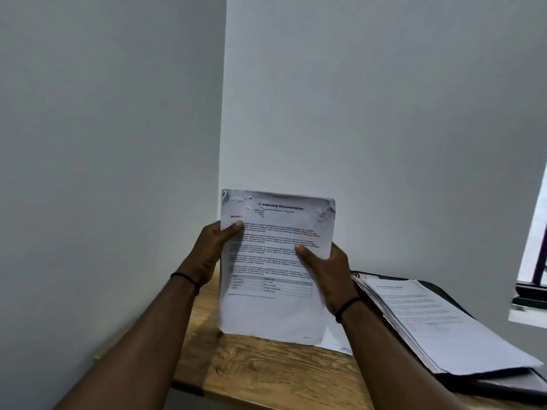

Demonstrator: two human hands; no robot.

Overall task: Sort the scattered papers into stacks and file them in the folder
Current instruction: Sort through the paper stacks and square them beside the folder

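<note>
Upright against two pale grey walls (384, 99) that meet in a corner, a sheaf of printed papers (275, 261) stands on its lower edge on a wooden surface (266, 371), held from both sides by a person seen only as two forearms and hands. To the right, a dark folder (503, 383) lies open on the same surface with a thick stack of printed sheets (438, 321) resting in it, fanned slightly at its near edge and well apart from the held sheaf. A further loose white sheet (337, 341) lies flat on the surface just behind the bottom right corner of the sheaf. The top page of the sheaf, creased and crumpled at both upper corners, carries a heading that reads in part "Internship Documentation", then "Section 1", blocks of small text and a table lower down. The left hand (213, 250) grips the sheaf's left edge, thumb laid across the front of the page and fingers curled out of sight behind it. The right hand (322, 267) clamps the right edge in the same way, thumb pressed on the printed face. Each wrist wears a thin black band (186, 279), and a bright window edge (532, 261) shows at far right
</note>
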